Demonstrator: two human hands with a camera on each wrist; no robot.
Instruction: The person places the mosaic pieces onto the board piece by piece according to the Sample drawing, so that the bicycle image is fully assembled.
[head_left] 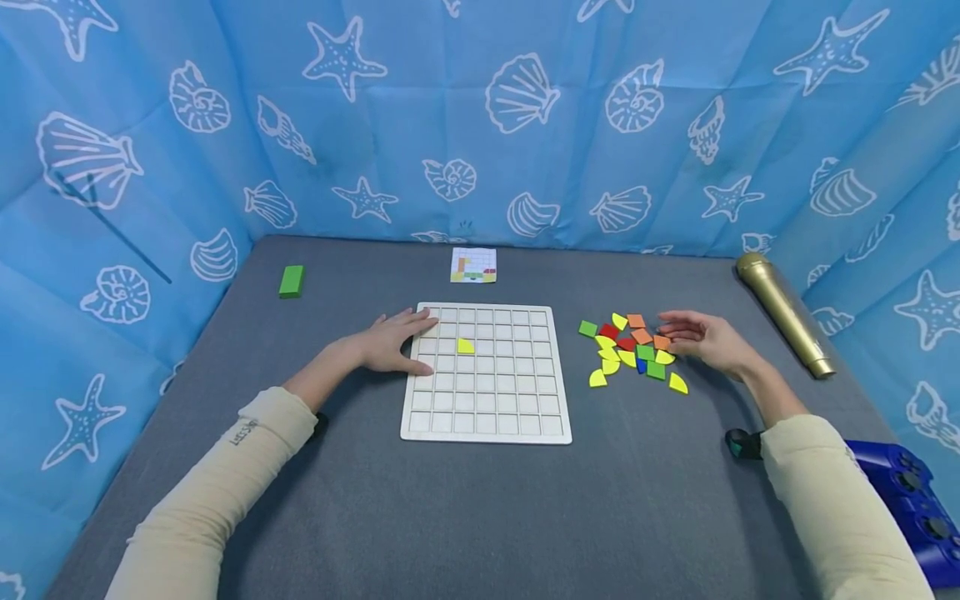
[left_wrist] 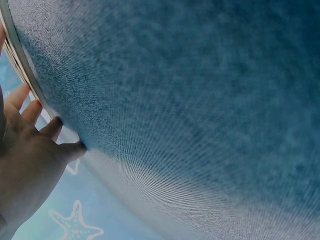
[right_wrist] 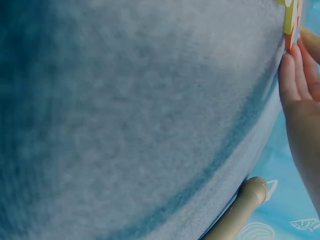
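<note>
Steadying or just touching, unclear which: left hand [head_left: 392, 343] lies at the left edge of the white grid board [head_left: 486, 383], fingers spread and fairly straight, gripping nothing. Right hand [head_left: 708, 340] is right of the board, at the far side of the loose pieces, fingers slightly bent, tips by an orange piece [head_left: 661, 342]; can't tell if it's pinched.

Head view alone shows the full layout. Board: one, grid looks like seven by seven, left cells partly covered. On it: one yellow quarter-round [head_left: 466, 347], third column from left, third row from far edge. Right of board, loose, some overlapping: about eight yellow pieces [head_left: 678, 383], three green squares [head_left: 656, 370], three orange, two red pieces [head_left: 609, 331], one blue piece [head_left: 641, 367].

Also head view only: one printed card [head_left: 473, 265] beyond board; one green block [head_left: 292, 282] far left of board; one blue game controller [head_left: 907, 500] near right of board, partly behind the sleeve [head_left: 832, 492].

Left wrist view: board edge side-on, fingertips along it, starfish curtain [left_wrist: 75, 225] below. Right wrist view: yellow and orange edges at the right fingertips, plus one gold microphone [right_wrist: 237, 210], cut off there; head view has it whole, far right of board.
</note>
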